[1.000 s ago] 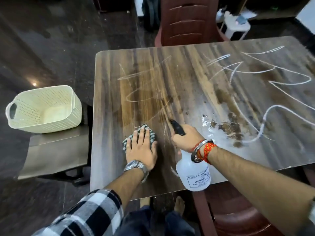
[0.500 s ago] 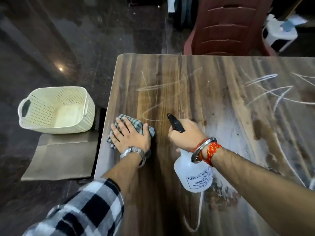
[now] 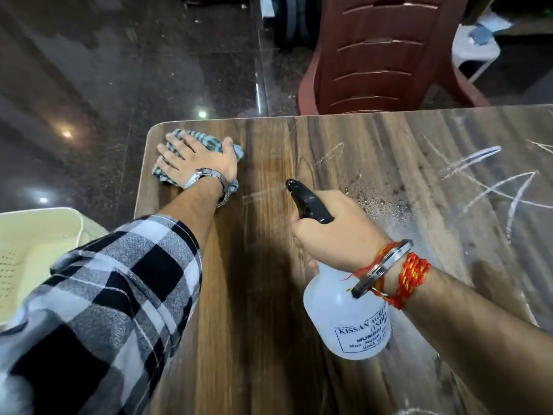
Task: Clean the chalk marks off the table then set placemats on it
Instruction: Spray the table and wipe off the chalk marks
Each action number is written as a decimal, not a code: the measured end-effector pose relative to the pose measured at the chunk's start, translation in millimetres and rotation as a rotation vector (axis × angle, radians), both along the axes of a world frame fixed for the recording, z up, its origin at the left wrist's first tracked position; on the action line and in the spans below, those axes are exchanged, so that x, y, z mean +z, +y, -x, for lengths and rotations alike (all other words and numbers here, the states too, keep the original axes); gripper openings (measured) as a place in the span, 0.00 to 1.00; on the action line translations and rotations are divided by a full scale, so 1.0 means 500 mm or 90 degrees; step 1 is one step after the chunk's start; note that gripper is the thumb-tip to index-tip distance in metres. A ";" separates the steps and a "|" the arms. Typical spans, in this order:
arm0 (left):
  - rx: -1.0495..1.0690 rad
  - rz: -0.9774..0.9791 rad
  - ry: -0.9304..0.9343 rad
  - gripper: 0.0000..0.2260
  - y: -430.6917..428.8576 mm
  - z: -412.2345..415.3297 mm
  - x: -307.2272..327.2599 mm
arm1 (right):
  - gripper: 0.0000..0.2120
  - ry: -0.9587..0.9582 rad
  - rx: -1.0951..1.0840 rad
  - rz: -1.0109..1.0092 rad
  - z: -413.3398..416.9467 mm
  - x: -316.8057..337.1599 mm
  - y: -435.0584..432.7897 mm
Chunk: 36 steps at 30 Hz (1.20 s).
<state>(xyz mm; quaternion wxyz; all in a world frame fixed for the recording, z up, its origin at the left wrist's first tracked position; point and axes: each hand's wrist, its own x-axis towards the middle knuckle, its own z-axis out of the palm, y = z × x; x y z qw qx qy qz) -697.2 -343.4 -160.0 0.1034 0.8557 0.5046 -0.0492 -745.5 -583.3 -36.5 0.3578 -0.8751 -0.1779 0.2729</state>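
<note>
- Our left hand [image 3: 197, 158] lies flat, fingers straight, pressing the cloth [image 3: 209, 139] onto the far-left corner of the table [image 3: 254, 295].
- Our right hand [image 3: 332, 232] grips the spray bottle [image 3: 344, 319] by its neck.
- The cloth looks soft and limp; we judge a flat palm controls it best.
- Chalk marks [image 3: 490, 187] cross the right side.
</note>
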 end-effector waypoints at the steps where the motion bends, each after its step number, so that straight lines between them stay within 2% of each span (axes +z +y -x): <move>1: -0.001 -0.003 0.004 0.44 0.009 -0.022 -0.001 | 0.10 -0.005 -0.012 0.007 -0.015 -0.010 0.006; 7: -0.022 -0.008 0.011 0.45 0.016 -0.091 0.001 | 0.07 0.070 -0.084 -0.027 -0.072 -0.035 0.026; 10: -0.033 -0.001 0.028 0.46 0.014 -0.081 0.001 | 0.11 0.104 -0.152 -0.061 -0.083 -0.053 0.026; 13: -0.051 -0.001 0.035 0.46 0.019 -0.076 0.001 | 0.09 0.188 -0.232 -0.061 -0.088 -0.054 0.004; 16: -0.084 0.010 0.042 0.46 0.005 -0.085 0.008 | 0.08 0.167 -0.241 -0.039 -0.088 -0.040 -0.040; 24: -0.458 0.005 0.029 0.44 -0.204 -0.149 0.018 | 0.08 0.144 -0.294 -0.004 -0.060 -0.007 -0.176; 26: -0.582 -0.008 0.021 0.43 -0.262 -0.140 0.018 | 0.05 0.131 -0.305 -0.018 -0.045 0.004 -0.203; 29: -0.710 -0.011 0.026 0.40 -0.341 -0.101 0.022 | 0.07 0.101 -0.285 -0.009 -0.027 0.006 -0.229; 31: -0.666 0.005 0.013 0.40 -0.382 -0.056 0.014 | 0.08 0.099 -0.280 0.004 -0.007 0.004 -0.238; 36: -0.372 0.029 0.002 0.43 -0.335 0.038 0.022 | 0.05 0.146 -0.280 0.016 0.053 -0.001 -0.250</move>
